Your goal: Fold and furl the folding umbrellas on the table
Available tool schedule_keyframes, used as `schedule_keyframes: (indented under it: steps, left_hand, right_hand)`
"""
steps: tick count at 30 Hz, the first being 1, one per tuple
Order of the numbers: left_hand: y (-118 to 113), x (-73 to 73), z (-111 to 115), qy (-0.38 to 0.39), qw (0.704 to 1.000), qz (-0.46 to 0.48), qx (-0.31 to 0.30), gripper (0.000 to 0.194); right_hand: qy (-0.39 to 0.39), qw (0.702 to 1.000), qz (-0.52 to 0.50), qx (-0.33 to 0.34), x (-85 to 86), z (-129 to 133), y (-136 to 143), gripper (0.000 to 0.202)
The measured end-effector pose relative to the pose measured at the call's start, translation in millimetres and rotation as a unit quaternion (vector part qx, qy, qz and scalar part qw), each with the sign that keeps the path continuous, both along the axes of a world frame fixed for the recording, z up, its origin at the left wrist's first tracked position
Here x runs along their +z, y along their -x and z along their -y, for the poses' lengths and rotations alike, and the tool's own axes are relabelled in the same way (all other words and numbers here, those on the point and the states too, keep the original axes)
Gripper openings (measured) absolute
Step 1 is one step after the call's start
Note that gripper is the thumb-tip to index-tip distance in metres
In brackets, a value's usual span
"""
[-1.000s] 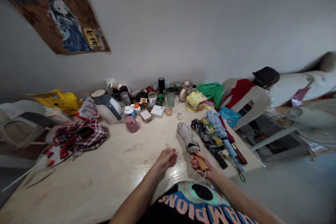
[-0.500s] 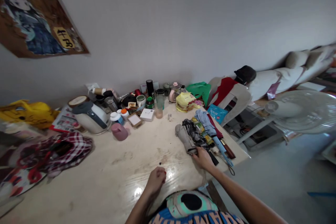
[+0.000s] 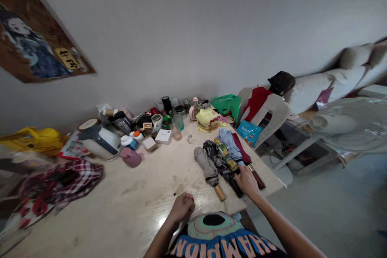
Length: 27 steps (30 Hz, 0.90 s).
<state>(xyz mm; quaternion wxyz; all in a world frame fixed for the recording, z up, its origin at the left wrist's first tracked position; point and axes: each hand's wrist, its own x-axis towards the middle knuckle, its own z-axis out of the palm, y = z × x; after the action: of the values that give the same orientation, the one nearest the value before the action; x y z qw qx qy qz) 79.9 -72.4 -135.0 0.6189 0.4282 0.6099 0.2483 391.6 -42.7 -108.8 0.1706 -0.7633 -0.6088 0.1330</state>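
Right hand of mine is palm down with the fingers partly bent, at the lower end of the yellow-patterned folding umbrella and over the handle end of the light blue umbrella; whether I grip either, or only touch, I cannot tell. Both lie on the table near its right edge, in a close row with the black-and-grey umbrella and the grey umbrella to the left, and the dark red umbrella to the right. Each should be light, I judge, with soft, crumpled cloth that gives and shifts under the fingers around a stiff shaft. The handle is the surer hold: the grey one's wooden handle and the black handle beside it lie toward me, though hard and perhaps a little slick. My left hand is loosely curled near the table's front edge, apart from the row; its palm is hidden, so I cannot tell how closed it is or whether it holds anything. Beyond the umbrellas are the yellow plastic bag, the blue packet and the white chair.
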Motion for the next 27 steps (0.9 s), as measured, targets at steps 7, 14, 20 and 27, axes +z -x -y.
schedule_keyframes:
  steps: [7, 14, 20, 27]
  left_hand:
    - [-32.5, -0.4, -3.9, 0.026, 0.999, -0.025, -0.026, 0.021]
    - [-48.6, 3.6, -4.8, 0.023, 0.998, -0.048, -0.04, 0.017]
    - [-53.5, 11.5, -9.3, 0.01, 0.998, -0.045, -0.05, 0.017]
    - [-52.5, 27.7, -20.1, -0.015, 0.998, -0.03, -0.05, 0.017]
  right_hand:
    - [-0.072, 0.995, 0.072, -0.003, -6.9, 2.0, -23.2, 0.036]
    - [0.055, 0.997, 0.041, 0.023, -11.9, -11.5, -40.7, 0.057]
    - [0.137, 0.99, -0.032, -0.005, -11.8, -24.1, -34.0, 0.049]
    - [0.095, 0.994, -0.054, 0.003, -17.9, -35.3, -42.4, 0.031]
